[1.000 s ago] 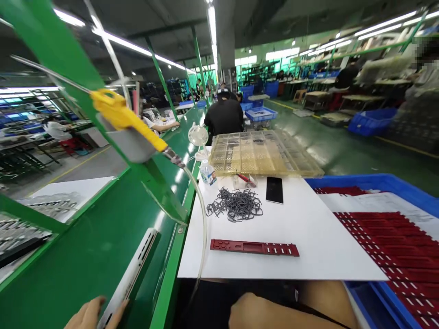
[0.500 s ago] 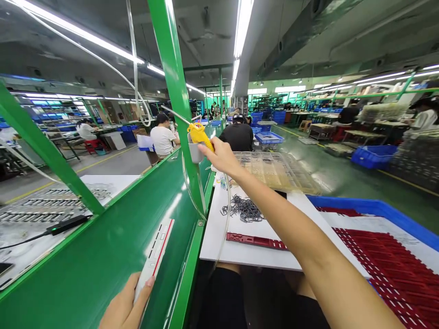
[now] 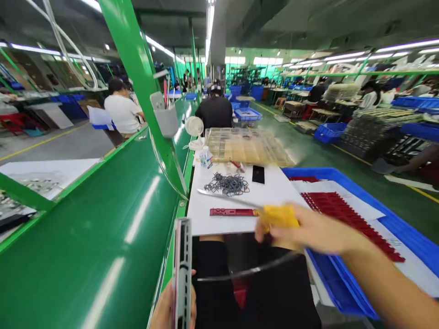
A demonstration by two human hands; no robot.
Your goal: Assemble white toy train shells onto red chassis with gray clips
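My right hand (image 3: 308, 230) is wrapped round a yellow air blow gun (image 3: 279, 215). Its long thin metal nozzle points left above the white tabletop (image 3: 202, 221), and a clear hose (image 3: 250, 271) hangs below, all partly smeared by motion. In my left hand (image 3: 164, 306), at the bottom, a long narrow white-and-grey plastic housing (image 3: 183, 269) is held upright, its slotted side facing me. A dark red slotted strip (image 3: 229, 212) lies on the tabletop beneath the nozzle. Behind it sits a tangled pile of small grey bent pieces (image 3: 228, 183).
A green post (image 3: 137, 59) carries a grey holder (image 3: 166, 119) beside the green conveyor (image 3: 103, 228). On the table are a bottle (image 3: 206, 157), a black phone (image 3: 258, 174), a small fan (image 3: 195, 127) and a compartment tray (image 3: 247, 144). Right stands a blue bin (image 3: 408, 233) with red strips.
My right hand has taken the air blow gun from the holder on the post and brought it down and right over the table. My left hand has moved right and turned the housing upright.
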